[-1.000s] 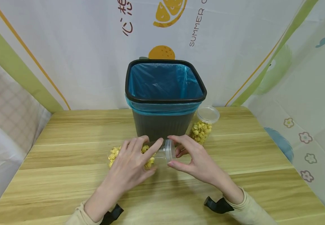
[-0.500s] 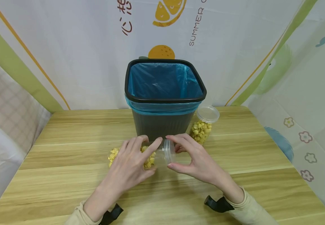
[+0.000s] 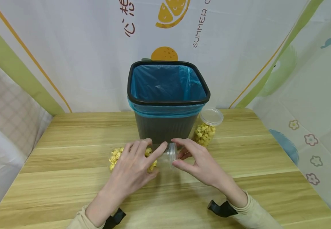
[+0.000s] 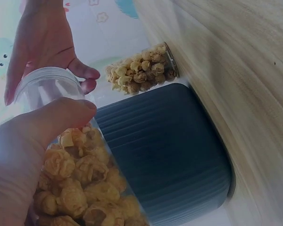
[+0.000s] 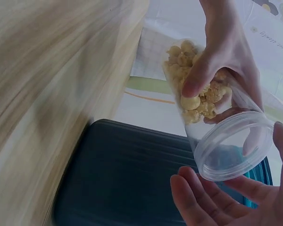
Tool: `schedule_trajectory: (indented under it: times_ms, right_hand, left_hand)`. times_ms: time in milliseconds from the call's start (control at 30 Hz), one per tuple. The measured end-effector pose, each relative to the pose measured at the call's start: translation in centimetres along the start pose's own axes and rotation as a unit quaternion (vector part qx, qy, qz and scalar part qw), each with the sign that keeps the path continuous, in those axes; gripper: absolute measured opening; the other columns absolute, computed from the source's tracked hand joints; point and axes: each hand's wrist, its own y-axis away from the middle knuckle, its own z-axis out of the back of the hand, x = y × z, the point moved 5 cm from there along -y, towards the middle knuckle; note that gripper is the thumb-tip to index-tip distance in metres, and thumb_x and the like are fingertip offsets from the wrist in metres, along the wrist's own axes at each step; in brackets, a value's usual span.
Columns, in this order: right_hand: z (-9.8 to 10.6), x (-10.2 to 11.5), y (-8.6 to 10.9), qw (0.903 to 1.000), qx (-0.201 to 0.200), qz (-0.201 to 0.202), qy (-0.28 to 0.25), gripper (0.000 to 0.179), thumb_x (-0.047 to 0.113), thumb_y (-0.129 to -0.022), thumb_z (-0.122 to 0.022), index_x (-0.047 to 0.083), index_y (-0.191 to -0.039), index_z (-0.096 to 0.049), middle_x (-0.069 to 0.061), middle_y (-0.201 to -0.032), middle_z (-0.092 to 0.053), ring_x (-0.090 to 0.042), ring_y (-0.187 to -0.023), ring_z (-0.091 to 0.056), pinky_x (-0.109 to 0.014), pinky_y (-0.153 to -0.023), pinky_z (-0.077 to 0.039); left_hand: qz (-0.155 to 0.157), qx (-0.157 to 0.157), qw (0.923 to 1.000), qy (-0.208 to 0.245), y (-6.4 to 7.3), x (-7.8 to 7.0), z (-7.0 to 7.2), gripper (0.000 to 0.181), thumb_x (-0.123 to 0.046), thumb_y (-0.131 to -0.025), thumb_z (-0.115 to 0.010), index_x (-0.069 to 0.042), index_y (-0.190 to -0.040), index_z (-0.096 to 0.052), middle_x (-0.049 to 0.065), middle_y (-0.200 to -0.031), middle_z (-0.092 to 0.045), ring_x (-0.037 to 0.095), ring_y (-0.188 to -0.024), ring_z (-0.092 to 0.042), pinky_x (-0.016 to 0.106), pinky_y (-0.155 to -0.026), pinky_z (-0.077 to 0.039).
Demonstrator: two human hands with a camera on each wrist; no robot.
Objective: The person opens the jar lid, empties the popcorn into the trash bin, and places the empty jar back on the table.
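Observation:
My left hand (image 3: 134,167) grips a clear plastic jar (image 4: 92,183) partly filled with yellow popcorn (image 3: 116,157). The jar lies on its side in the grip, its capped end facing right. My right hand (image 3: 201,163) is at that end, with thumb and fingertips spread round the edge of the clear lid (image 3: 172,152). In the right wrist view the thumb and a fingertip are right at the lid's rim (image 5: 205,162), and the other fingers curve below it. The lid sits on the jar's mouth. My left palm hides the middle of the jar.
A dark grey bin (image 3: 165,128) with a blue liner (image 3: 168,82) stands just behind the hands. A second lidded jar of popcorn (image 3: 204,132) stands upright to the bin's right. Printed curtains (image 3: 96,63) hang behind the wooden table (image 3: 68,171).
My right thumb has shifted up slightly along the lid's edge, and the lid's end has turned a little. My left hand keeps its grip on the jar in nearly the same place.

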Motion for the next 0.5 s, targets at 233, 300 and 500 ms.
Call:
schedule_trajectory:
  times_ms: [233, 300, 500]
  right_hand:
    - [0.15, 0.37, -0.01, 0.9984, 0.002, 0.056, 0.003, 0.065, 0.024, -0.092, -0.078, 0.015, -0.15, -0.049, 0.0, -0.142, -0.059, -0.019, -0.116, -0.065, -0.032, -0.09, -0.061]
    - [0.2, 0.51, 0.01, 0.9973, 0.004, 0.073, 0.01, 0.067, 0.023, -0.091, -0.079, 0.016, -0.151, -0.048, -0.001, -0.144, -0.057, -0.021, -0.119, -0.064, -0.033, -0.091, -0.061]
    - [0.37, 0.8, 0.08, 0.9941, 0.004, 0.106, 0.021, 0.071, 0.021, -0.089, -0.081, 0.02, -0.152, -0.047, -0.002, -0.148, -0.052, -0.023, -0.124, -0.062, -0.033, -0.091, -0.06]
  left_hand:
    - [0.006, 0.007, 1.0, -0.001, 0.05, 0.11, -0.07, 0.097, -0.046, -0.059, -0.097, -0.025, -0.143, -0.054, 0.014, -0.12, -0.06, 0.033, -0.095, -0.065, 0.046, -0.081, -0.056]
    - [0.008, 0.008, 0.9999, -0.003, 0.08, 0.16, -0.09, 0.097, -0.047, -0.059, -0.097, -0.025, -0.143, -0.054, 0.014, -0.12, -0.061, 0.033, -0.095, -0.066, 0.046, -0.081, -0.056]
    - [0.01, 0.009, 0.9999, -0.008, 0.06, 0.22, -0.1, 0.097, -0.047, -0.06, -0.097, -0.025, -0.144, -0.054, 0.015, -0.119, -0.061, 0.033, -0.094, -0.067, 0.047, -0.081, -0.057]
